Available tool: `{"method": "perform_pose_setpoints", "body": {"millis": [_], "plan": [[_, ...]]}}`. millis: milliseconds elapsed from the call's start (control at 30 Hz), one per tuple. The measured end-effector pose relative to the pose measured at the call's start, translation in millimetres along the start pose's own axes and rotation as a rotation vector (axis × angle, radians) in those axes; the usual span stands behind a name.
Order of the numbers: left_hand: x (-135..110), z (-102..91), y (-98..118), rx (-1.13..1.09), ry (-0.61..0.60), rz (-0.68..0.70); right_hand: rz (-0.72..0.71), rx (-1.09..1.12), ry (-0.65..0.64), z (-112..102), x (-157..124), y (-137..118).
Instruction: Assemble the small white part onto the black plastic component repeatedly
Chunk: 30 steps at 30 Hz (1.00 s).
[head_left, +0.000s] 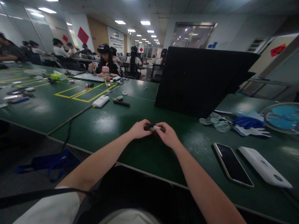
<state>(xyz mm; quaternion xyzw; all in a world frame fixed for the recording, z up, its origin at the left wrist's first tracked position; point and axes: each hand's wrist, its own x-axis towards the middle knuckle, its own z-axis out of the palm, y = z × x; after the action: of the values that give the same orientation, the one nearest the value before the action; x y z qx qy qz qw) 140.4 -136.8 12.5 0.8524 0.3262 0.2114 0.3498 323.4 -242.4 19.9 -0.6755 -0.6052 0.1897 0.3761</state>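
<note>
My left hand [140, 129] is closed round a small dark piece [148, 126] over the green table. Facing it, my right hand [167, 135] pinches a small whitish piece [157, 127] between thumb and fingers. The two pieces meet or nearly meet between my fingertips; whether they are joined I cannot tell. Both are too small and too covered by the fingers to name their kind.
A large black panel [198, 81] stands beyond my right hand. To the right lie a phone [233, 165], a white device [263, 166], gloves [251, 124], clear fan blades [215, 121] and a fan [283, 116]. Another white device [101, 101] lies ahead left; a person [106, 62] sits across.
</note>
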Motion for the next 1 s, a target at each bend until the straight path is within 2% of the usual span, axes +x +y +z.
{"method": "perform_pose_setpoints", "body": {"millis": [167, 367, 600, 700, 800, 900, 1000], "plan": [[-0.8, -1.9, 3.0, 0.003, -0.02, -0.026, -0.063, -0.157, 0.044, -9.1, -2.5, -3.9], [-0.8, -2.3, 3.8, 0.007, -0.025, -0.007, -0.16, -0.223, 0.109, -8.8, -2.9, -6.8], [-0.4, -1.6, 2.0, 0.059, -0.023, 0.046, -0.226, -0.416, 0.047, -6.7, -1.2, -8.0], [-1.3, -0.6, 2.2, 0.071, -0.009, 0.098, -0.196, -0.452, 0.051, -5.4, 0.1, -8.5], [-1.1, 0.5, 3.5, 0.068, 0.002, 0.077, -0.133, -0.47, 0.058, -7.5, 0.1, -8.9], [-0.3, 0.4, 4.2, 0.027, -0.027, 0.032, -0.012, -0.442, 0.082, -12.8, -2.6, -10.6], [0.4, -1.3, 3.5, -0.003, -0.056, 0.018, 0.12, -0.32, 0.178, -18.3, -6.2, -13.2]]}}
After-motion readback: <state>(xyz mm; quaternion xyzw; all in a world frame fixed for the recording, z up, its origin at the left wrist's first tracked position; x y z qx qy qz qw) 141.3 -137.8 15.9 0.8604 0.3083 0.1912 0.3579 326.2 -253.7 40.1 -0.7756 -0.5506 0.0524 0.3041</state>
